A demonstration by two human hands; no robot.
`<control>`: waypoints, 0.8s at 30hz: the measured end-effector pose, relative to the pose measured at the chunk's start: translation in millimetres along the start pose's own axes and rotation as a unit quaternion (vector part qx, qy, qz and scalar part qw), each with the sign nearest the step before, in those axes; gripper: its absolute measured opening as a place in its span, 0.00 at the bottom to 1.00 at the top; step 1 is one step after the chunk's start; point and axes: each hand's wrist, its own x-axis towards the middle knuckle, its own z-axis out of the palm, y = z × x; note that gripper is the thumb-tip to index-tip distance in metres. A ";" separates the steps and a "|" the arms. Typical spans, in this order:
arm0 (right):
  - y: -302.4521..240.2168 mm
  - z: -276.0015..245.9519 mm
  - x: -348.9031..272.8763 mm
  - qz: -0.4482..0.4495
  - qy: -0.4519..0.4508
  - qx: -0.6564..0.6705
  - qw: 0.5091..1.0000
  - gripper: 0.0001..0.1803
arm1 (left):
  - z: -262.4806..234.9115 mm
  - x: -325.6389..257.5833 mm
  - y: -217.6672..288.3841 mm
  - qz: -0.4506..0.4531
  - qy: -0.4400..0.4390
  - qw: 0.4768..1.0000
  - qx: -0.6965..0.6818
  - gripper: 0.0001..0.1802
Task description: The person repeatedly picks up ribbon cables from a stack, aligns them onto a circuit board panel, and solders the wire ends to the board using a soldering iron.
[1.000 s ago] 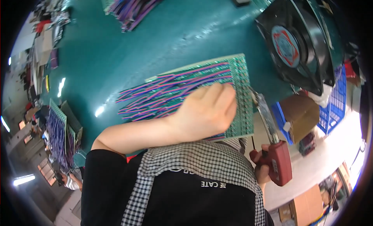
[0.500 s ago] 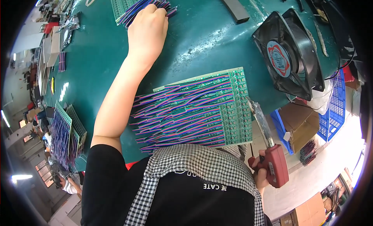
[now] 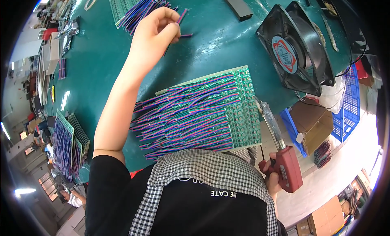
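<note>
My left hand [image 3: 154,36] is raised over the green table, fingers pinched on a few short ribbon wires [image 3: 186,35] whose ends stick out past the fingertips. Just behind it, a heap of purple and blue wires [image 3: 140,11] lies on a green circuit board panel [image 3: 116,6]. Closer to me rests another circuit board panel [image 3: 245,114], with rows of multicoloured wires [image 3: 183,114] fanning out to its left. At its right edge, my right hand [image 3: 273,181] grips a red soldering gun [image 3: 289,171], its metal barrel angled up toward the board.
A black square fan [image 3: 296,49] stands at the right. A dark bar [image 3: 236,6] lies at the back. Wired board panels [image 3: 65,142] lean at the left edge. Beyond the table's right side are a cardboard box [image 3: 313,126] and a blue crate [image 3: 347,110].
My left hand has drawn back from the wire heap, turning and lifting with a few wires in its fingers. My right hand keeps the soldering gun beside the board.
</note>
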 end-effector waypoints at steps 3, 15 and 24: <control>-2.8 0.7 1.1 0.012 -0.004 0.011 1.000 0.43 | 4.6 -9.6 19.3 -0.076 -0.089 0.963 -0.242 0.11; -5.8 -1.1 3.6 0.004 0.012 -0.064 0.998 0.38 | 55.5 -80.2 71.7 0.272 -0.079 0.946 0.159 0.08; 7.2 -20.0 -10.1 -0.032 -0.051 -0.146 0.987 0.37 | 90.1 -98.1 37.0 0.368 -0.062 0.885 0.277 0.17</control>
